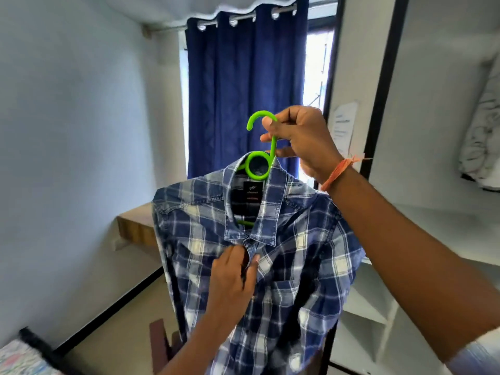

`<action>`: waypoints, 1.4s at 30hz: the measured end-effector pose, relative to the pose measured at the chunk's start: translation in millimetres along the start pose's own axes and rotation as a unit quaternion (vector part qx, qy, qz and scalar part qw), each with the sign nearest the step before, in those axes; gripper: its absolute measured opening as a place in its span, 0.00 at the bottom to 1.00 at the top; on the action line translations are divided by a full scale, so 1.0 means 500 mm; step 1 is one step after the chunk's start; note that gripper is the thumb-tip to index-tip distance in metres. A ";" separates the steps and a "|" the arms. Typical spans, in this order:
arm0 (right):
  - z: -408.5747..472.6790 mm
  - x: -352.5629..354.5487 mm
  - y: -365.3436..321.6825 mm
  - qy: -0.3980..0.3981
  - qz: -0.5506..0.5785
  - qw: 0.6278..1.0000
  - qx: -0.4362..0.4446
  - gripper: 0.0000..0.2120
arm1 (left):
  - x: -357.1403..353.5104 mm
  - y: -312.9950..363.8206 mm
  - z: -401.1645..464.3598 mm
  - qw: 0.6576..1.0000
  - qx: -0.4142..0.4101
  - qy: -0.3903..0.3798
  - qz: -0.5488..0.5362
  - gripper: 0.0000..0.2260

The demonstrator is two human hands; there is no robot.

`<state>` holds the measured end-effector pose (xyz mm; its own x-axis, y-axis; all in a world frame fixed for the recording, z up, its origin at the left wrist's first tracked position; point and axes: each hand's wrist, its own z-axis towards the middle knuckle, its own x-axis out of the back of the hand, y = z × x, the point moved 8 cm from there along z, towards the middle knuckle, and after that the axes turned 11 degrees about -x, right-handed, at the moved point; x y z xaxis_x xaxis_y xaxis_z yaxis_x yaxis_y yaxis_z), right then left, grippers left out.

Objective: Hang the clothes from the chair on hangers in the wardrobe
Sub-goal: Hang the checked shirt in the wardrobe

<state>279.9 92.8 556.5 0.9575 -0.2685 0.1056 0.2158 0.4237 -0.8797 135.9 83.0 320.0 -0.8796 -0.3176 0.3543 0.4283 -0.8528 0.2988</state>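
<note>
My right hand [300,139] grips the neck of the green hanger [259,147], hook uppermost and pointing left; the plaid shirt [270,261] hangs straight below that grip, its long axis vertical, while my left hand [232,274] pinches the placket under the collar. I judge the wardrobe [443,223] lies rightward, nearer the right arm, with open room between

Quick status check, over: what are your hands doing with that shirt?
Right hand grips green hanger, held up. Left hand pinches plaid shirt placket below collar. Shirt on hanger, not yet in wardrobe.
</note>
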 end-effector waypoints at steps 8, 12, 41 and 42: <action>-0.039 0.126 -0.034 0.078 -0.020 0.997 -0.014 0.11 | 0.004 0.082 0.132 0.973 0.013 0.077 -0.215 0.22; -0.073 0.204 -0.116 0.140 -0.053 0.989 0.020 0.09 | 0.007 0.137 0.220 0.940 0.046 0.097 -0.325 0.27; -0.267 0.933 -0.082 0.245 -0.217 0.940 -0.101 0.10 | -0.570 0.678 0.514 0.932 -0.283 -0.178 -0.137 0.05; -0.281 0.976 -0.073 0.247 -0.247 0.930 -0.114 0.13 | -0.594 0.692 0.520 0.932 -0.283 -0.179 -0.136 0.05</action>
<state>712.4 -175.3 574.9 0.5346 -0.7708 0.3464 0.5065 -0.0358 -0.8615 599.3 -10.1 548.6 -0.7704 0.0136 0.6374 -0.0673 -0.9959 -0.0601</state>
